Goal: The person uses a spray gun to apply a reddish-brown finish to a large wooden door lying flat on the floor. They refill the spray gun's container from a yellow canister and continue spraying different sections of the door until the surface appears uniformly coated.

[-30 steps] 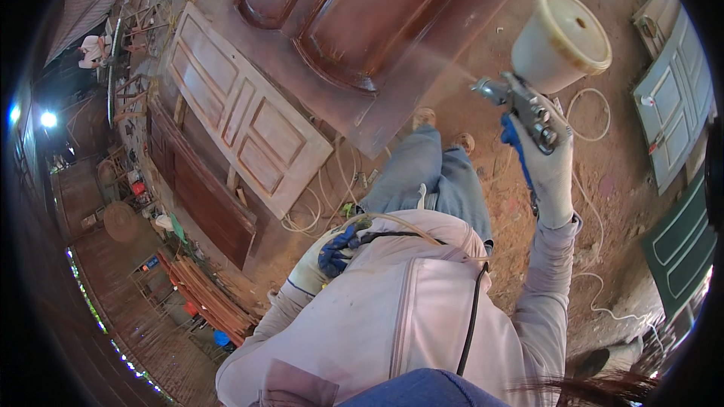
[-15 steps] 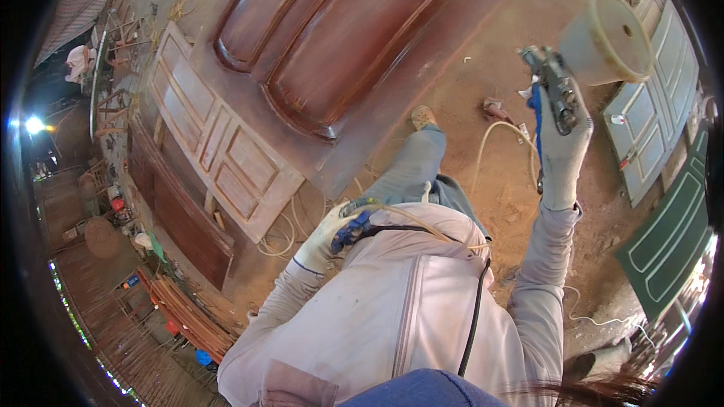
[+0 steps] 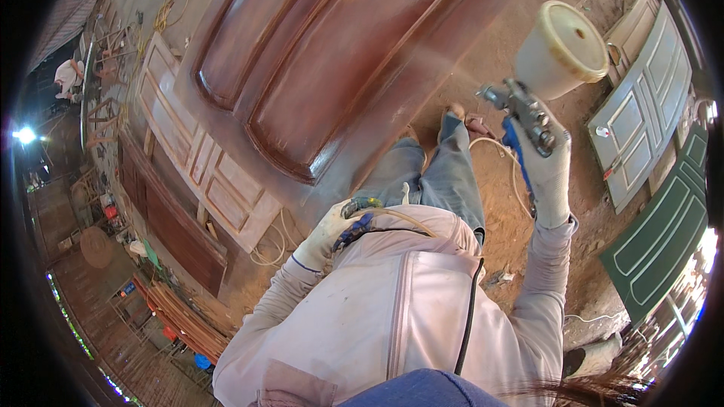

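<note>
A paint spray gun (image 3: 532,117) is in my gloved right hand (image 3: 554,166), its fingers wrapped round the handle. A whitish round paint cup (image 3: 554,53) with a lid sits at the gun. Pale mist leaves the nozzle toward a large reddish-brown panelled door (image 3: 354,83), which lies ahead with its surface partly glossy. The nozzle is apart from the door's right edge. At my waist, my left hand (image 3: 335,230), in a white and blue glove, is closed round a beige hose (image 3: 400,218); its fingertips are partly hidden.
Left of the door lean a pale panelled door (image 3: 207,158) and a dark brown board (image 3: 170,215). Grey (image 3: 641,113) and green (image 3: 664,218) door panels stand at the right. A hose (image 3: 513,173) loops over the dirt floor by my feet. A person (image 3: 69,75) is at the far left.
My right hand has moved left and slightly down with the spray gun, and mist now shows at its nozzle. Both my legs now show below the door. My left hand stays at my waist.
</note>
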Action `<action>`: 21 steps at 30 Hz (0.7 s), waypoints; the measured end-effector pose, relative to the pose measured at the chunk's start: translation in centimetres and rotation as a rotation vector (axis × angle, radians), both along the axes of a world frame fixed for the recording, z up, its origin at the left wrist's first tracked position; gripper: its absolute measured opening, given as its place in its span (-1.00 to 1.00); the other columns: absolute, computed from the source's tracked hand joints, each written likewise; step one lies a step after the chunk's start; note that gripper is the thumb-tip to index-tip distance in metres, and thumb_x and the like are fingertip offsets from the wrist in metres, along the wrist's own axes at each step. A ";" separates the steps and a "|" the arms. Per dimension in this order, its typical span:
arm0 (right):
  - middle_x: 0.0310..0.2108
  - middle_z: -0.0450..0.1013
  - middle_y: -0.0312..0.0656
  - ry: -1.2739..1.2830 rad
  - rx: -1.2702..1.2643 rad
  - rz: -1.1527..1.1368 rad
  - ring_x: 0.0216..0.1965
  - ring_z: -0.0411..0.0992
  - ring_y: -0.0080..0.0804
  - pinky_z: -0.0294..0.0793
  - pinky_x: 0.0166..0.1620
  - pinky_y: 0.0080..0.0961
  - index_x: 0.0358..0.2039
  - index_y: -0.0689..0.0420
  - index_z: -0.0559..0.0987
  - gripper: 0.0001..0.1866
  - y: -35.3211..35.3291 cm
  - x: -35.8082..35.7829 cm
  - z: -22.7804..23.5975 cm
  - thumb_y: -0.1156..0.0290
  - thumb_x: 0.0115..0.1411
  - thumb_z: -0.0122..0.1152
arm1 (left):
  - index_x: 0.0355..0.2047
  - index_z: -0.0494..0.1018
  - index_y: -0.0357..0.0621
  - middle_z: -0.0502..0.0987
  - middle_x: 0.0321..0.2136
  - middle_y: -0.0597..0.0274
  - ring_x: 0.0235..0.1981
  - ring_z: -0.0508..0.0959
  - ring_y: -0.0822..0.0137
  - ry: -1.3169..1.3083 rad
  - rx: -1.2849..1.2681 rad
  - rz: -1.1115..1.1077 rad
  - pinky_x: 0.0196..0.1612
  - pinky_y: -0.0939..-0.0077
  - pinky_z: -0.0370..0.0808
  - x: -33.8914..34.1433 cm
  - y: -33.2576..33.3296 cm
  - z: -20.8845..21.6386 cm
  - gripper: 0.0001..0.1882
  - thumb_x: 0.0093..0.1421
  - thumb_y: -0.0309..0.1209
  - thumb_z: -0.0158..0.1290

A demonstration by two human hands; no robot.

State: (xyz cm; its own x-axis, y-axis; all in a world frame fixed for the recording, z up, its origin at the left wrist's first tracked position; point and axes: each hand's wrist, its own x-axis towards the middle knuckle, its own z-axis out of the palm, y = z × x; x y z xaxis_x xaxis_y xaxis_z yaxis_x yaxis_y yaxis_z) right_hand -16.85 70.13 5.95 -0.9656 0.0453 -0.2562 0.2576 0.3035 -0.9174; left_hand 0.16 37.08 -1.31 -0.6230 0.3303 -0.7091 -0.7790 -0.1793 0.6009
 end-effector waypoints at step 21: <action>-0.26 0.60 -0.12 -0.088 0.062 0.224 -0.26 0.47 -0.57 0.50 -0.12 -0.55 0.09 0.29 0.52 -0.53 12.3 -17.2 -0.2 0.56 0.14 0.34 | 0.03 0.52 -0.28 0.61 -0.05 0.20 -0.02 0.52 0.42 0.009 -0.129 -0.151 0.12 0.50 0.41 -19.4 15.8 0.3 -0.64 0.22 -0.50 0.18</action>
